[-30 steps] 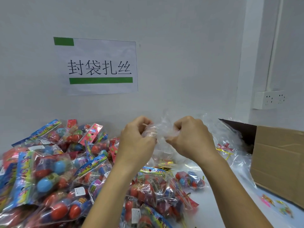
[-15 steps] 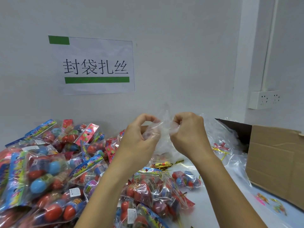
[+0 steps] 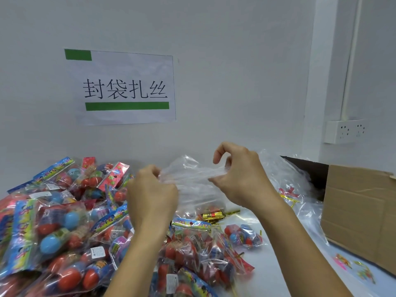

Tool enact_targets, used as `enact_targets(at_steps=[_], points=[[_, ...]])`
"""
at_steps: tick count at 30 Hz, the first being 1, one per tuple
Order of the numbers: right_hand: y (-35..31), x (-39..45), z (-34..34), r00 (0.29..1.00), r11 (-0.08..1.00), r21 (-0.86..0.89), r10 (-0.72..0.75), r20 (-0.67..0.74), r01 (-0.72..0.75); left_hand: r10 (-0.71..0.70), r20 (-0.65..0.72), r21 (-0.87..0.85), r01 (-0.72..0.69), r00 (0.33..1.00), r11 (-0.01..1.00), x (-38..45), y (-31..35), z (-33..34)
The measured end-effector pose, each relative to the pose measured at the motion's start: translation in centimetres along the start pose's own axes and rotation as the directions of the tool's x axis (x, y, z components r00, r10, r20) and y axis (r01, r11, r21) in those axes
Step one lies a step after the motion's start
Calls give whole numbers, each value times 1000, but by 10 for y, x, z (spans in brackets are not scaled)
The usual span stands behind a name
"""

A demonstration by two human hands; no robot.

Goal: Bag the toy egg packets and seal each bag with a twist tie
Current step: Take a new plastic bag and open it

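A clear plastic bag [image 3: 191, 179] is stretched between my hands above the table. My left hand [image 3: 150, 194] grips its left edge with curled fingers. My right hand [image 3: 237, 174] pinches the right edge between thumb and fingertips, slightly higher. The bag looks empty. A big heap of toy egg packets [image 3: 64, 221] with red and blue eggs fills the table's left and centre. Gold twist ties [image 3: 212, 216] lie in a bundle on the table under my hands.
A brown cardboard box [image 3: 360, 211] lined with clear plastic [image 3: 295, 185] stands at the right. A small sealed bag of eggs [image 3: 242, 235] lies on the white table [image 3: 267, 271]. A paper sign [image 3: 126, 88] and a wall socket [image 3: 345, 130] are on the wall.
My hands, close together before, have pulled apart: the left moved down and left, the right up and right, spreading the clear bag wider.
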State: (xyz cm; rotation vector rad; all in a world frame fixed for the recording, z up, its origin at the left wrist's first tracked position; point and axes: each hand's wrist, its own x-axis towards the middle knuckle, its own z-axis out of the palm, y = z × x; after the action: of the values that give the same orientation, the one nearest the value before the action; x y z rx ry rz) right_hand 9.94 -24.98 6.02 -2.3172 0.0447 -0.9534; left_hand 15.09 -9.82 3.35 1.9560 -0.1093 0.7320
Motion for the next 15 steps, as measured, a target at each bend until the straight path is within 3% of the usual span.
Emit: enact_targets(at_steps=[3, 5, 9, 12, 15], points=[[-2, -2, 7, 991, 988, -133, 67, -116, -82, 48, -136, 112, -33, 990, 993, -3, 0, -6], [-3, -3, 10, 981, 979, -183, 59, -184, -93, 83, -66, 46, -80, 994, 996, -2, 0, -5], [-3, -3, 10, 993, 984, -171, 34, -112, -53, 222, 152, -83, -212, 963, 974, 0, 4, -1], [-9, -6, 14, 999, 989, -141, -42, 3, 42, 324, 125, 85, -335, 938, 938, -6, 4, 4], [-11, -8, 20, 997, 979, -203, -10, 72, 24, 327, 2, 325, -310, 945, 893, -10, 3, 3]])
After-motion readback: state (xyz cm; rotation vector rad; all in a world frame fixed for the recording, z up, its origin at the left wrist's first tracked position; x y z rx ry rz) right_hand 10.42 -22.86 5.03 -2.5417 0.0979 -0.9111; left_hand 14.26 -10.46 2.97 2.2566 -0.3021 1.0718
